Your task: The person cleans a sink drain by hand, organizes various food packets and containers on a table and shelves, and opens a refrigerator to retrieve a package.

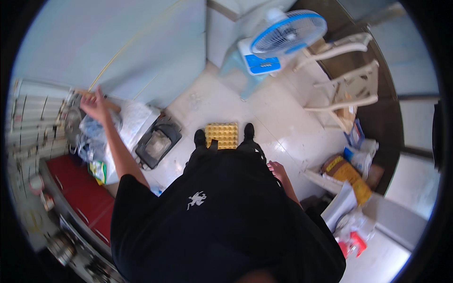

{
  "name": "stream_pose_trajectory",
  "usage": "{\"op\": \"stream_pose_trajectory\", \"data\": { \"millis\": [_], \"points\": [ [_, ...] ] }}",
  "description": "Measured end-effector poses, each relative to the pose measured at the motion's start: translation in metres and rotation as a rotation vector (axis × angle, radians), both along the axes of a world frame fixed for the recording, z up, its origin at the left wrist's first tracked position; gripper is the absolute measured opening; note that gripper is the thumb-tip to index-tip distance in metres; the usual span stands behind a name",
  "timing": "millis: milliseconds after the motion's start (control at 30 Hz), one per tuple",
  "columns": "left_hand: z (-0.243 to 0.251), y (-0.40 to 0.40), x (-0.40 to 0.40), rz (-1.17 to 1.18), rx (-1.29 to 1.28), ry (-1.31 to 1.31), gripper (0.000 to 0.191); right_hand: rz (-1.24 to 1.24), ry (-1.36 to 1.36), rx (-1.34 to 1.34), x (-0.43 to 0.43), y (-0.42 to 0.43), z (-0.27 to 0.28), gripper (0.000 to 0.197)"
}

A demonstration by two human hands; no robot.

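Note:
My left hand [95,105] is stretched out to the far left, its fingers loosely apart with nothing visible in them. It hovers in view over clear plastic bags [92,129], close to a brown wooden-looking piece [112,106]; whether they touch I cannot tell. My right hand [277,170] hangs low beside my right thigh, fingers slightly apart and holding nothing visible. On the floor between my black shoes lies a yellow egg tray [222,134].
A black open case or bag [158,143] lies left of my feet. Ahead, a blue-and-white fan [290,35] stands on a pale blue stool [231,67]. Cream plastic chairs [357,83] and a yellow-brown sack [345,173] line the right. Red cabinets [76,191] are at left.

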State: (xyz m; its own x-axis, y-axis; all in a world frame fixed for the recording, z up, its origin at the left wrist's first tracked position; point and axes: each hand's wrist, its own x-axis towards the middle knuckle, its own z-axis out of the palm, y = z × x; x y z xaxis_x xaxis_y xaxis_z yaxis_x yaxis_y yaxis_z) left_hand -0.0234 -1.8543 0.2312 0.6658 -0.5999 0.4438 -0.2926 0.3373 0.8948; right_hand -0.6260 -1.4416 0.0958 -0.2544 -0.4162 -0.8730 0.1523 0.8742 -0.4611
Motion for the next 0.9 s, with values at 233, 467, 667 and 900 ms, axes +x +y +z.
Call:
{"op": "stream_pose_trajectory", "data": {
  "millis": [233, 467, 667, 900],
  "points": [
    [-0.019, -0.013, 0.007, -0.003, 0.152, -0.060, 0.030, -0.163, 0.021, 0.118, 0.041, 0.039, 0.000, 0.035],
    [-0.084, 0.000, -0.083, 0.495, 0.580, -0.007, 0.053, -0.402, -0.017, 0.092, 0.059, 0.044, 0.004, 0.033],
    [-0.186, 0.050, -0.227, -0.671, 1.132, 0.096, 0.020, -0.558, -0.054, 0.041, 0.069, 0.065, -0.023, 0.031],
    [-0.120, 0.107, -0.441, -1.556, 1.073, -0.259, 0.029, -0.693, -0.104, 0.070, 0.035, 0.088, -0.037, 0.027]
  ]
}}
